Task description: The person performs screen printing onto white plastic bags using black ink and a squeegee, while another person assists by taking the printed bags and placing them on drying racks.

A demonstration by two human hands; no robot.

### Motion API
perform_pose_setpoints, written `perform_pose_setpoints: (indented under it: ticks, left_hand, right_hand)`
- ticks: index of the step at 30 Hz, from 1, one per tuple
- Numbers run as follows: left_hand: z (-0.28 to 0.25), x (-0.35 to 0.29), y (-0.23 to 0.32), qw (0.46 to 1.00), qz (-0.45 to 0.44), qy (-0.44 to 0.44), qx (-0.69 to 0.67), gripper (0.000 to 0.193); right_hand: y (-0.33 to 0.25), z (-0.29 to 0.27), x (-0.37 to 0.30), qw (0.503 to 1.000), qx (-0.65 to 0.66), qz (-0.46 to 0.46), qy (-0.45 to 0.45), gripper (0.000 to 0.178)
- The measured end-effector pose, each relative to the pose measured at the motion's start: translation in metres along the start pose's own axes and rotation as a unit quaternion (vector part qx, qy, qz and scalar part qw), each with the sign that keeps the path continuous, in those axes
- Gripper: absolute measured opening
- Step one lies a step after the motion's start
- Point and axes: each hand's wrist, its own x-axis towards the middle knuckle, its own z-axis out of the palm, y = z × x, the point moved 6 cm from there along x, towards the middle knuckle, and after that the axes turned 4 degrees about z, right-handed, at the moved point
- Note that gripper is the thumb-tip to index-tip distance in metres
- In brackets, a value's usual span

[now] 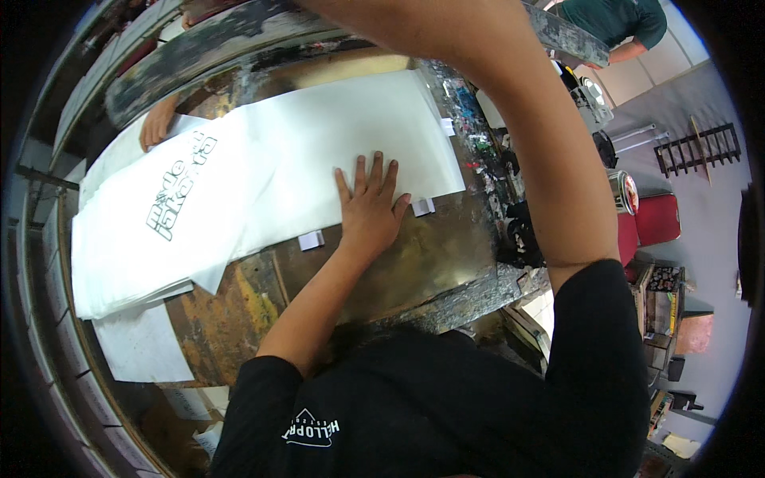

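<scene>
My left hand lies on a blank white sheet, its fingers spread and pressed flat near the sheet's right part. My right arm stretches up past the top edge, so the right hand is out of the picture. To the left, a pile of white sheets overlaps the blank one, and black outlined lettering is printed on its top sheet. Small white tabs sit along the blank sheet's near and right edges. Under everything is a paint-stained brown worktable.
Across the far side runs an ink-smeared beam. Another person's hand touches the pile's far edge. Someone in a dark green shirt stands at the upper right. A metal rack lines the left. Red chairs and a can are at right.
</scene>
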Motion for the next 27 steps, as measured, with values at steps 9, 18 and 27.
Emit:
perform_pose_setpoints:
  ticks: [9,18,27]
  left_hand:
    - [-0.033,0.001,-0.004,1.0,-0.012,-0.004,0.012,0.053]
    - [-0.021,0.014,-0.003,1.0,0.003,-0.023,-0.017,0.058]
    - [-0.008,0.01,0.006,0.999,0.036,-0.012,0.002,0.059]
  right_hand:
    - [0.006,0.001,-0.009,0.979,0.028,-0.124,0.161,0.076]
    - [0.0,0.008,-0.014,0.994,0.008,-0.101,-0.031,0.079]
    - [-0.003,0.006,-0.022,0.992,-0.012,-0.122,0.005,0.069]
